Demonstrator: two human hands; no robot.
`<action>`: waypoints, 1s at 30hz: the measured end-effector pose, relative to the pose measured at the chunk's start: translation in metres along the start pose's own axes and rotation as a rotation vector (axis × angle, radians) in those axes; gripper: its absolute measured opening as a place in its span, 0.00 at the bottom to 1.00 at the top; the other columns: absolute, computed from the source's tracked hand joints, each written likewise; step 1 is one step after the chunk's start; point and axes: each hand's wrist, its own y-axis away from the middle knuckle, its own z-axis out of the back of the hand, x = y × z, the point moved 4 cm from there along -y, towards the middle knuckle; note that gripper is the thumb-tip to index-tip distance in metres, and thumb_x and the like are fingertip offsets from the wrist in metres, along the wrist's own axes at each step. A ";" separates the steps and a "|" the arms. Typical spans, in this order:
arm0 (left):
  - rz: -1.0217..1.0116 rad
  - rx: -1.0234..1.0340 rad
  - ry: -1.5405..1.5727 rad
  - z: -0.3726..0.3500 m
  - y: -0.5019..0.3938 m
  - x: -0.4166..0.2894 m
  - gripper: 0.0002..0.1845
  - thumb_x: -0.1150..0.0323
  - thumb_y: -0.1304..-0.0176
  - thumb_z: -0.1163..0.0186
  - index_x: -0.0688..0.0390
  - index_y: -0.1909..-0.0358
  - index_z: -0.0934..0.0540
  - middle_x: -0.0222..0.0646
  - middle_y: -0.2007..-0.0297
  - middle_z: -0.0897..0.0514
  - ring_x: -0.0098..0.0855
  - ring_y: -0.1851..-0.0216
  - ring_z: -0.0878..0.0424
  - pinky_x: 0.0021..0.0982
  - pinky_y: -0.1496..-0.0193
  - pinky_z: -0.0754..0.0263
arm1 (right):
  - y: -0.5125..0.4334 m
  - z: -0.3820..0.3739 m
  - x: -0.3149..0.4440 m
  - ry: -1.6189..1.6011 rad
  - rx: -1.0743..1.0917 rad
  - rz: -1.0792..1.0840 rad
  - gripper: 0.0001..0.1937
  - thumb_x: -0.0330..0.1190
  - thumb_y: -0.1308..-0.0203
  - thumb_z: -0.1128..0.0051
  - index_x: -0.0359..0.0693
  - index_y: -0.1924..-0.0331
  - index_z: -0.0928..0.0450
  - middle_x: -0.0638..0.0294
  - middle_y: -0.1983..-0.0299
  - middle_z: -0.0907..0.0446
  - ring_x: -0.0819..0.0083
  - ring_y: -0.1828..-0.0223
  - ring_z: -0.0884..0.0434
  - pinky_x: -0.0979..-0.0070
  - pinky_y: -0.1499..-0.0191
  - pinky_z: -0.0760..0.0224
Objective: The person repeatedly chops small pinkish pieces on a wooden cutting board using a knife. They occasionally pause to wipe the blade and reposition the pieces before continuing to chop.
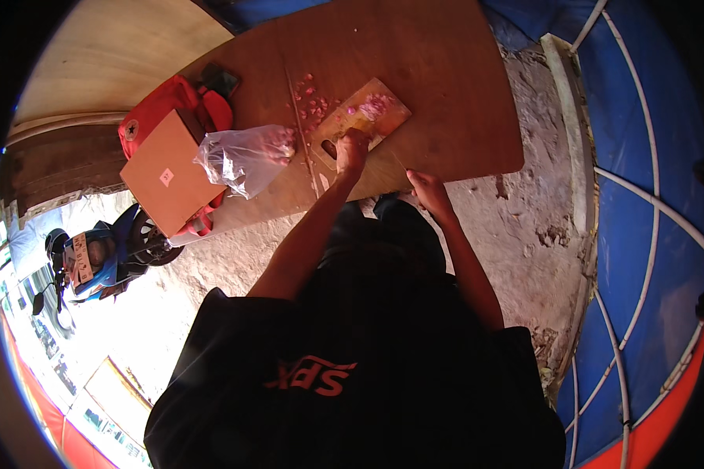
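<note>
A wooden cutting board point(394, 122) lies slanted on the brown table, with a pile of chopped pinkish pieces, seemingly shallots point(376, 106), towards its far end. My left hand point(352, 151) is on the board beside its handle slot, fingers bent down; whether anything is under them is hidden. Over the table's near edge, right of the board, my right hand point(429, 189) is closed around the handle of a thin knife point(399, 162), whose blade points up and left. Small pink peels or pieces point(314, 108) lie scattered left of the board.
A clear plastic bag point(243, 158) with reddish bulbs stands left on the table point(446, 64), beside a cardboard box point(167, 170) and a red bag point(155, 105). A dark object point(219, 80) lies behind them. A motorcycle point(102, 255) is parked at the far left; a blue tarp point(628, 146) hangs at right.
</note>
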 end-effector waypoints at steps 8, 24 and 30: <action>0.064 -0.071 -0.060 -0.001 0.009 -0.013 0.03 0.72 0.48 0.35 0.60 0.72 0.16 0.43 0.69 0.18 0.47 0.67 0.18 0.41 0.63 0.24 | -0.012 -0.011 -0.010 0.136 -0.089 0.082 0.21 0.48 0.34 0.47 0.40 0.50 0.18 0.49 0.56 0.16 0.55 0.51 0.18 0.66 0.50 0.27; 0.043 -0.081 -0.116 -0.001 0.005 -0.015 0.03 0.74 0.48 0.38 0.62 0.74 0.16 0.46 0.70 0.18 0.48 0.68 0.18 0.42 0.63 0.24 | -0.009 -0.011 -0.012 0.280 -0.166 0.188 0.20 0.49 0.36 0.46 0.41 0.55 0.16 0.48 0.63 0.17 0.50 0.57 0.18 0.62 0.57 0.25; 0.062 -0.062 -0.100 0.003 0.005 -0.010 0.04 0.73 0.48 0.38 0.61 0.73 0.16 0.46 0.69 0.18 0.48 0.68 0.18 0.43 0.63 0.24 | -0.009 -0.013 -0.010 0.260 -0.167 0.228 0.20 0.49 0.36 0.47 0.42 0.55 0.16 0.48 0.64 0.17 0.50 0.58 0.18 0.61 0.58 0.25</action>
